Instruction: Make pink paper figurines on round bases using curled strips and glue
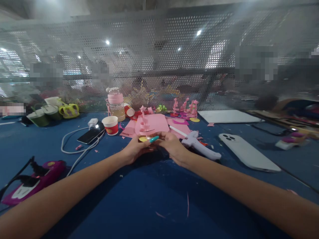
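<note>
Ahead of me, both hands meet around a small pink paper tree (pixel 143 119) with a star on top. It stands upright on a yellow paper disc (pixel 143 139). My left hand (pixel 133 151) is closed on the disc's near left side. From the right, my right hand (pixel 171 146) closes on the same piece, its long teal nail lying across the disc's edge. The fingers partly hide the base. Just right of that hand lies a pale lavender glue gun (pixel 199 146) with a white stick in it. Pink paper sheets (pixel 156 123) lie behind the hands.
Similar pink trees (pixel 192 109) stand farther back. Left are a red-and-white paper cup (pixel 110 126), a pink-lidded bottle (pixel 116 104), a black device (pixel 88 134) with a white cable and a purple power strip (pixel 50 171). A white phone (pixel 246 151) lies right, before a mesh panel (pixel 159 56).
</note>
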The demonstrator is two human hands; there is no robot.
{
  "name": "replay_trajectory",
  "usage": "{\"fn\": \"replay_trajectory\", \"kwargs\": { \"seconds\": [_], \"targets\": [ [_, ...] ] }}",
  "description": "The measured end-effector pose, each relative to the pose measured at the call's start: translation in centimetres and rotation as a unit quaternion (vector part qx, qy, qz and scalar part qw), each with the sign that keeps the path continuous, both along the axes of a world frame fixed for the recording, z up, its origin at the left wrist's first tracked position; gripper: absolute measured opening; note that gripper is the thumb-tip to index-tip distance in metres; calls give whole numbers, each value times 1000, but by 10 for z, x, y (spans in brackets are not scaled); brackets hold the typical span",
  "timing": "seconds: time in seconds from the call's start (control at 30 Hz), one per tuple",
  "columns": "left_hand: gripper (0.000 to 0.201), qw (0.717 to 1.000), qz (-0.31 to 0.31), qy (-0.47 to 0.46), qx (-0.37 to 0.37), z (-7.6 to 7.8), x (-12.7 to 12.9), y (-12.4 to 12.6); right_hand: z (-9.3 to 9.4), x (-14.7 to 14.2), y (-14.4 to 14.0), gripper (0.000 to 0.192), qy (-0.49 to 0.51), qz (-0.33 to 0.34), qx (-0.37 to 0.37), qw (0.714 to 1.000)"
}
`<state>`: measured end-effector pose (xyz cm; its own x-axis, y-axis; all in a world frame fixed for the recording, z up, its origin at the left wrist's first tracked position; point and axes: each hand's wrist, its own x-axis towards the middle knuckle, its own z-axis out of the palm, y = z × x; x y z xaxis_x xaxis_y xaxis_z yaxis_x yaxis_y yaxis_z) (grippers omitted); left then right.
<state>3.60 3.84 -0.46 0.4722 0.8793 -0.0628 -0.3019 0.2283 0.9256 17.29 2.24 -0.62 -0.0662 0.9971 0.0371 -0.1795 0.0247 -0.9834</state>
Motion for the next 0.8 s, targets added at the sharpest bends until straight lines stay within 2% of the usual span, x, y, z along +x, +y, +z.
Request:
{"fn": "replay_trajectory", "kwargs": {
  "seconds": [0.17, 0.27, 0.33, 0.43, 0.57, 0.67, 0.8],
  "targets": [
    [51, 1000, -6, 0, 11, -1, 1, -1, 5, -1, 1, 33, 35, -60, -11, 998],
    [50, 1000, -8, -7, 15, -3, 0, 0, 12, 2, 0, 20, 63, -15, 14, 998],
    [48, 1000, -13, -10, 17, -3, -1, 1, 18, 5, -1, 18, 81, -11, 24, 996],
    [49, 999, -27, -12, 18, -3, -2, 0, 27, 11, -1, 22, 72, -28, 31, 997],
    [55, 998, -49, 14, 44, -2, -1, -2, 35, 17, 2, 29, 29, 16, 75, 997],
    [56, 995, -61, 41, 66, -3, 0, -4, 36, 19, 2, 39, 24, 34, 122, 992],
    [50, 992, -74, 65, 80, -2, -1, -5, 36, 18, -1, 42, 14, 16, 152, 988]
  ]
}}
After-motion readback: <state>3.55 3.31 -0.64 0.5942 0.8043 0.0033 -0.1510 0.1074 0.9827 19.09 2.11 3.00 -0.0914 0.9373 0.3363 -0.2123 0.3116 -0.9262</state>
